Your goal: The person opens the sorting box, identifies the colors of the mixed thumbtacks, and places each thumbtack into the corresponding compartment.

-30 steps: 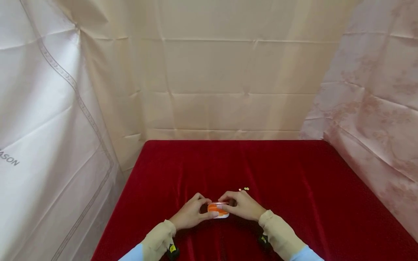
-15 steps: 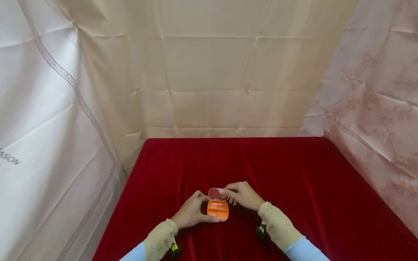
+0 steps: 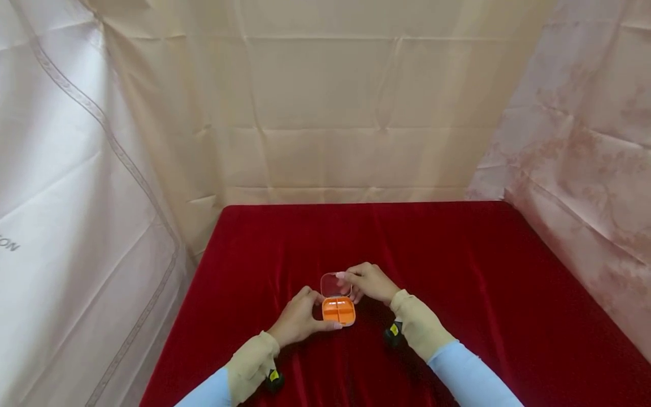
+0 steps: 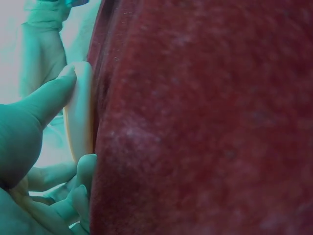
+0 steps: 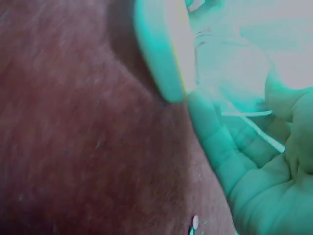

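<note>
A small orange pill box (image 3: 338, 312) with divided compartments and a white underside sits near the middle of the red cloth in the head view. Its clear lid (image 3: 333, 285) is swung up and back at the far side. My left hand (image 3: 299, 319) pinches the base between thumb and fingers from the left; the left wrist view shows its thumb (image 4: 58, 93) against the pale side (image 4: 80, 117). With thumb and fingertips, my right hand (image 3: 371, 282) holds the lid at its right side. In the right wrist view a finger (image 5: 205, 115) reaches the box's corner.
A red velvet cloth (image 3: 432, 243) covers the table. Tiny pale pieces (image 5: 195, 222) lie on it beside the right hand in the right wrist view. Beige sheets (image 3: 315, 102) hang behind, with light-coloured sheets on both sides.
The lid has swung up and away from the base, uncovering the orange compartments. My right hand has moved farther back with the lid; my left hand has kept its grip on the base.
</note>
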Demonstrator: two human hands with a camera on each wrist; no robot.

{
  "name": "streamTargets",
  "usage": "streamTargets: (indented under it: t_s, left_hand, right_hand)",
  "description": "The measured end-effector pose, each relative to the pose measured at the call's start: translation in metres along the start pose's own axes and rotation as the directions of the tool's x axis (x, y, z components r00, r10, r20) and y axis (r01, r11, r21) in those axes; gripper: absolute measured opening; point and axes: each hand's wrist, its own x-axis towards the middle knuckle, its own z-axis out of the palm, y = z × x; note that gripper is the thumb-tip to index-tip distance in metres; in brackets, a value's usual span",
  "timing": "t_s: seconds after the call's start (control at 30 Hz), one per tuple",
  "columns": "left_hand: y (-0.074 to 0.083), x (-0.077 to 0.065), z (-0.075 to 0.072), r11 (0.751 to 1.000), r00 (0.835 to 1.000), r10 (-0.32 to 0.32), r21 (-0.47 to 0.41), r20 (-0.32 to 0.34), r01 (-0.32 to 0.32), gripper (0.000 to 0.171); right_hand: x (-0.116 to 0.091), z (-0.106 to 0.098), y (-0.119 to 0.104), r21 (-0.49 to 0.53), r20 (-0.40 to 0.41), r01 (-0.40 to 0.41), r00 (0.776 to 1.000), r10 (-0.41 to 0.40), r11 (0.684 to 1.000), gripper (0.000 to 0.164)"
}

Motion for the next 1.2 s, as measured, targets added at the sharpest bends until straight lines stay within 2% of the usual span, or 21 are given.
streamTargets:
  t_s: [0.17, 0.33, 0.5, 0.57, 0.73, 0.87, 1.0, 1.1, 1.2]
  left_hand:
    - [0.003, -0.002, 0.000, 0.999, 1.000, 0.013, 0.035, -0.014, -0.013, 0.072]
    - [0.004, -0.003, -0.001, 0.996, 0.999, 0.048, 0.074, -0.014, -0.047, 0.066]
    - [0.003, -0.003, 0.001, 0.995, 0.998, 0.059, 0.084, 0.001, -0.059, 0.067]
    - [0.004, -0.003, 0.001, 0.995, 0.998, 0.060, 0.077, 0.006, -0.061, 0.067]
    - [0.004, -0.003, 0.000, 0.992, 0.995, 0.097, 0.088, -0.023, -0.095, 0.064]
    - [0.001, -0.003, -0.002, 0.993, 0.995, 0.088, 0.084, -0.053, -0.083, 0.061]
    - [-0.003, -0.004, -0.006, 0.997, 0.998, 0.051, 0.063, -0.036, -0.049, 0.078]
    - [-0.005, -0.003, -0.010, 0.997, 0.999, 0.046, 0.064, -0.013, -0.045, 0.088]
    - [-0.006, -0.003, -0.011, 0.998, 1.000, 0.027, 0.063, 0.001, -0.027, 0.082]
  right_hand:
    - [-0.002, -0.001, -0.004, 0.025, -0.004, -0.040, 0.999, 0.040, 0.999, 0.040]
    - [-0.003, 0.002, -0.002, 0.035, -0.033, -0.040, 0.999, 0.041, 0.999, 0.040]
    - [-0.003, 0.004, -0.001, 0.038, -0.064, -0.056, 0.996, 0.058, 0.998, 0.044]
    - [-0.004, 0.003, -0.002, 0.041, -0.053, -0.057, 0.997, 0.059, 0.998, 0.043]
    - [-0.020, -0.010, -0.005, -0.015, -0.028, -0.007, 1.000, 0.007, 1.000, 0.035]
    - [-0.044, -0.030, 0.002, -0.047, -0.142, 0.012, 0.990, -0.018, 0.999, 0.033]
    - [-0.059, -0.047, 0.021, -0.028, -0.269, -0.078, 0.961, 0.068, 0.997, 0.023]
    - [-0.060, -0.047, 0.034, -0.027, -0.302, -0.155, 0.943, 0.140, 0.988, 0.016]
    - [-0.055, -0.042, 0.040, -0.047, -0.307, -0.187, 0.938, 0.164, 0.981, 0.013]
